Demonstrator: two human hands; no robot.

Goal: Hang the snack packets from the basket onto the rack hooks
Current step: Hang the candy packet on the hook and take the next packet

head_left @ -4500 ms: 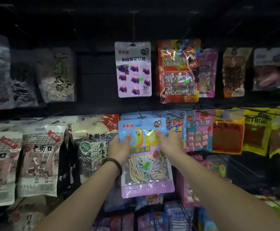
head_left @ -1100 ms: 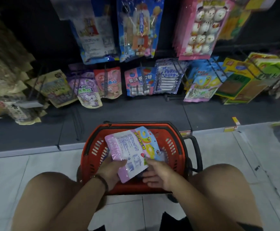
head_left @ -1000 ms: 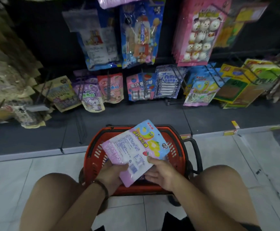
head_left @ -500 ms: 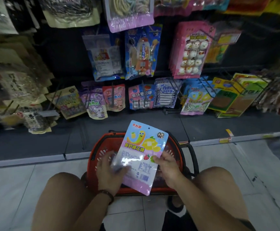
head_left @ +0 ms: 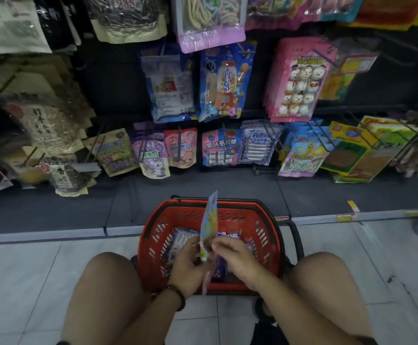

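A blue and pink snack packet (head_left: 209,224) stands edge-on over the red basket (head_left: 265,221) on the floor between my knees. My left hand (head_left: 186,263) grips its lower left side and my right hand (head_left: 235,257) pinches its lower right edge. More packets (head_left: 180,239) lie in the basket beneath my hands. A matching pink-bottomed packet (head_left: 209,26) hangs on the rack hooks at the top centre.
The dark rack carries many hung packets: a blue toy-candy packet (head_left: 224,83), a pink marshmallow packet (head_left: 299,80), and a low row including a pink roll-candy packet (head_left: 220,148). The basket's black handle (head_left: 296,235) sticks out to the right. White floor tiles (head_left: 28,270) lie on both sides.
The packet came out of the basket and was turned in my hands from back-up to face-up to edge-on. The view tilted up, showing more of the rack.
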